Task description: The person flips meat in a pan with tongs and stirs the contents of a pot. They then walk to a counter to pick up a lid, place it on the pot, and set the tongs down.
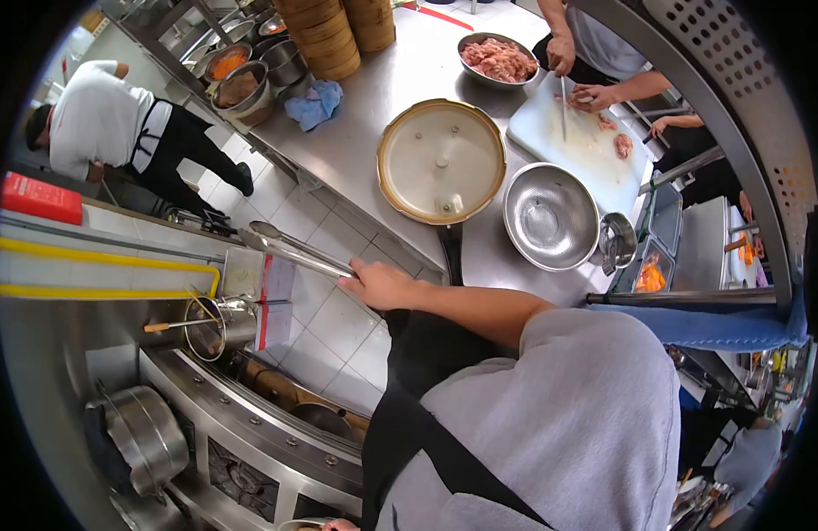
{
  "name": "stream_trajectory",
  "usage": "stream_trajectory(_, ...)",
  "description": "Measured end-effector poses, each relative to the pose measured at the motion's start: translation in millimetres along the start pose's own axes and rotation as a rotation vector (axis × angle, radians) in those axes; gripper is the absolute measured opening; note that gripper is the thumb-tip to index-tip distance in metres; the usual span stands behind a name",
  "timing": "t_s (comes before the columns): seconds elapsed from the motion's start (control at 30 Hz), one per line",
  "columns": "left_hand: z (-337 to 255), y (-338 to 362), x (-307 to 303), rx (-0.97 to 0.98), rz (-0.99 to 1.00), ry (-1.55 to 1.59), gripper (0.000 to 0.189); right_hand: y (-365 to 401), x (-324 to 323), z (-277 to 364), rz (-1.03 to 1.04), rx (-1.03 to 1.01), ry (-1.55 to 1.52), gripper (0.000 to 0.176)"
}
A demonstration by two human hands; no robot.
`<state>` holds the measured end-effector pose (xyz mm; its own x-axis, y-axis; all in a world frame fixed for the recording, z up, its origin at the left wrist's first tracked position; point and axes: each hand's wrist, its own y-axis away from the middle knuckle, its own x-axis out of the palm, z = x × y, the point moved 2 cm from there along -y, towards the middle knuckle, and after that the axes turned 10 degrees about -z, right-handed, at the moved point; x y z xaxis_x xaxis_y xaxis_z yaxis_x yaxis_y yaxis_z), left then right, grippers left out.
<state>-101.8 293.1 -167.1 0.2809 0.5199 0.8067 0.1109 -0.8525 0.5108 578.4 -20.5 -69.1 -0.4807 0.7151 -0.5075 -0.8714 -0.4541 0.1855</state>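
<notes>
My right hand (pixel 378 283) is closed around the handle end of metal tongs (pixel 307 257), which extend to the left over the tiled floor. The tong tips are apart with nothing between them. Of my left hand (pixel 340 525) only a small part shows at the bottom edge, beside the rim of a round vessel (pixel 304 522) that is mostly cut off; its fingers cannot be made out. Above my right forearm, a large round lid or pan (pixel 441 164) with a black handle lies on the steel table (pixel 364 133).
A colander (pixel 550 217) and a bowl of raw meat (pixel 497 60) stand on the table. A co-worker's hands (pixel 577 75) cut meat on a white board (pixel 595 168). Lower left are stove burners (pixel 241 478), a pot (pixel 145 438) and a strainer pot (pixel 236 323). Another person bends upper left.
</notes>
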Motion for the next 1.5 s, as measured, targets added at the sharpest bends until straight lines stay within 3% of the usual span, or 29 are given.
stream_trajectory(0.17, -13, 1, -10, 0.019, -0.006, 0.01, 0.011, -25, -19, -9, 0.012, -0.075, 0.126, 0.051)
stream_trajectory(0.23, -16, 0, -11, 0.006, -0.003, 0.02, 0.012, -35, -17, -12, -0.108, -0.089, 0.087, 0.05)
stream_trajectory(0.4, -23, -3, -13, -0.03, 0.003, 0.051, 0.013, -48, -23, -10, -0.178, -0.083, 0.108, 0.049)
stream_trajectory(0.47, -23, -8, -11, -0.027, -0.008, 0.071, 0.014, -49, -34, -14, -0.248, -0.203, 0.265, 0.048)
stream_trajectory(0.5, -25, -14, -7, 0.092, -0.049, 0.029, 0.02, -49, -36, -18, -0.256, -0.207, 0.265, 0.048)
stream_trajectory(0.57, -23, -10, -7, 0.148, 0.05, -0.071, 0.018, -45, -39, -31, -0.206, -0.264, 0.412, 0.047)
stream_trajectory(0.73, -3, 13, -1, 0.129, 0.038, 0.039, 0.016, -41, -39, -56, -0.075, -0.349, 0.435, 0.047)
stream_trajectory(0.83, 27, 72, 31, 0.185, 0.006, -0.061, 0.017, -38, -33, -61, -0.016, -0.369, 0.43, 0.045)
stream_trajectory(0.9, 60, 115, 46, -0.049, -0.177, 0.203, 0.021, -43, -27, -64, -0.015, -0.385, 0.436, 0.045)
stream_trajectory(0.97, 59, 116, 45, -0.032, -0.258, 0.212, 0.027, -43, -26, -61, 0.008, -0.381, 0.461, 0.047)
stream_trajectory(1.03, 43, 90, 28, -0.055, -0.215, 0.12, 0.032, -40, -26, -54, 0.005, -0.358, 0.46, 0.049)
stream_trajectory(1.13, 52, 98, 29, -0.045, -0.244, 0.137, 0.027, -41, -26, -53, 0.097, -0.367, 0.516, 0.052)
stream_trajectory(1.27, 68, 128, 38, -0.07, -0.233, 0.152, 0.016, -35, -21, -40, 0.226, -0.49, 0.815, 0.049)
stream_trajectory(1.5, 71, 145, 30, -0.1, -0.139, 0.198, 0.014, -45, -13, -46, 0.109, -0.532, 0.66, 0.048)
